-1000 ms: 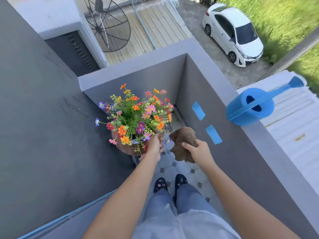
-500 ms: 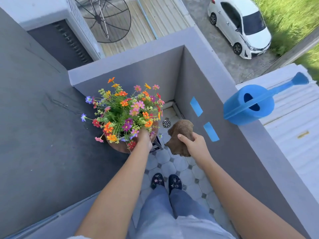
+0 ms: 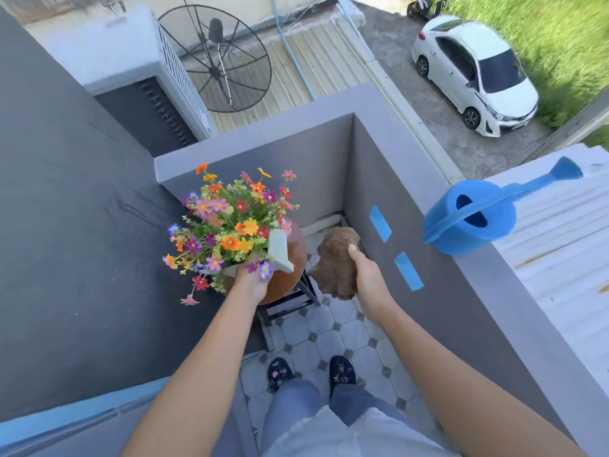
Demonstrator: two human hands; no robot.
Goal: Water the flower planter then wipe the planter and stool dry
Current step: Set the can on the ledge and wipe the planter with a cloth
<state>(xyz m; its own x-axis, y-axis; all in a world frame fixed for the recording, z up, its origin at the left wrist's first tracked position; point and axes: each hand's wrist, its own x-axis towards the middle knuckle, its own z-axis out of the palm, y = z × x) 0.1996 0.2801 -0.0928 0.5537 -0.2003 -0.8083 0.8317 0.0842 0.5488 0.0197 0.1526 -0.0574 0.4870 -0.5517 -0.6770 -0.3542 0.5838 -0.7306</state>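
A pale green planter [image 3: 279, 251] full of colourful flowers [image 3: 230, 222] is tilted to the left above a round brown stool [image 3: 291, 258] with dark legs. My left hand [image 3: 252, 280] grips the planter's near edge from below. To the right of the stool, my right hand [image 3: 367, 275] holds a crumpled brown cloth [image 3: 336, 262] in the air, apart from the planter. A blue watering can [image 3: 474, 216] stands on top of the grey balcony wall [image 3: 412, 166] at the right.
The narrow balcony has a tiled floor [image 3: 329, 338], with my two dark shoes [image 3: 280, 372] on it. A dark wall is close on the left. Two blue tape strips [image 3: 408, 270] mark the right wall. A white car [image 3: 478, 74] and a satellite dish [image 3: 217, 57] lie far below.
My left hand has lifted and tilted the planter to the left, uncovering the stool's brown top. My right hand with the cloth stays beside it. The camera view has shifted.
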